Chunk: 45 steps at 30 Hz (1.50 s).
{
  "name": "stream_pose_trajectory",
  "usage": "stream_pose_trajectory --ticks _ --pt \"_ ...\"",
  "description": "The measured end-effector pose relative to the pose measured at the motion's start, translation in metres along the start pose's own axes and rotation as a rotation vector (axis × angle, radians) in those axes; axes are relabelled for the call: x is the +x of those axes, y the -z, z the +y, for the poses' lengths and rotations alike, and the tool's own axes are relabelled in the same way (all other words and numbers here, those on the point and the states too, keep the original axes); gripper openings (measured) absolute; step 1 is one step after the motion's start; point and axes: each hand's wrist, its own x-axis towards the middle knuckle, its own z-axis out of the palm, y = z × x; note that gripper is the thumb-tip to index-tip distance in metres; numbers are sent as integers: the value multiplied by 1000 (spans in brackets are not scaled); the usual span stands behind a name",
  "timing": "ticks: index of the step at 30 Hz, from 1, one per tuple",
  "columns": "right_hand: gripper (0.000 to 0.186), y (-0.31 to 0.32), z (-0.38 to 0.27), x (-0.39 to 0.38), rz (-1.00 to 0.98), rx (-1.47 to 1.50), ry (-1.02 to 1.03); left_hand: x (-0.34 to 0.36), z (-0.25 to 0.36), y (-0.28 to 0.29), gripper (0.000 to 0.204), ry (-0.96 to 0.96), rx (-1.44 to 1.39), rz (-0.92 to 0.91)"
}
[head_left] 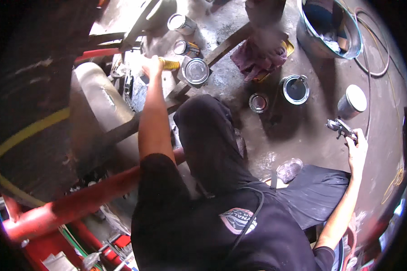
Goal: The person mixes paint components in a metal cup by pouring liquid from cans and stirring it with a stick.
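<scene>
My right hand [358, 151] is closed around a metal spray gun [342, 128], held off to the right above the floor. On the other side, my left arm stretches forward, and my left hand [153, 67] is in strong glare that hides its fingers. A yellow, roughly cylindrical thing [171, 64] lies against or just behind that hand; whether I grip it cannot be told. Beside it stands a can with a silver lid [196, 71]. Between my hands on the floor are an open can of dark paint [295, 90] with something resting at its rim and a smaller can [258, 103].
A white-topped can [356, 98] stands near the spray gun. Farther off are a large bucket [305, 34], a dark red rag [257, 58], and two more cans [182, 23]. Hoses [384, 67] curl at right. A red metal tube [72, 203] crosses lower left, beside a dark panel.
</scene>
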Motion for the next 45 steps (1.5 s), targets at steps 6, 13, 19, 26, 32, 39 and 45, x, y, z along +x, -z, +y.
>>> stream_pose_trajectory --ticks 6,13,19,26,32,39,45 --pt "20 6 4 -16 9 -22 -59 25 -87 -55 112 -6 247 -240" --pt "17 1 -3 -21 77 -44 -34 49 -98 -53 84 -209 215 -387" --pt "14 1 -10 -19 67 -23 -22 41 -103 -45 68 -157 209 -435" --pt "20 0 -7 -17 38 -22 -33 39 -95 -39 71 -197 17 -293" --pt "19 0 -2 -18 32 -21 -11 35 -55 -18 76 143 95 -440" --pt "17 1 -7 -16 9 -19 -58 16 -36 -21 80 309 98 -535" --pt "17 -1 -10 -17 5 6 -38 21 -42 -14 82 215 -64 -627"
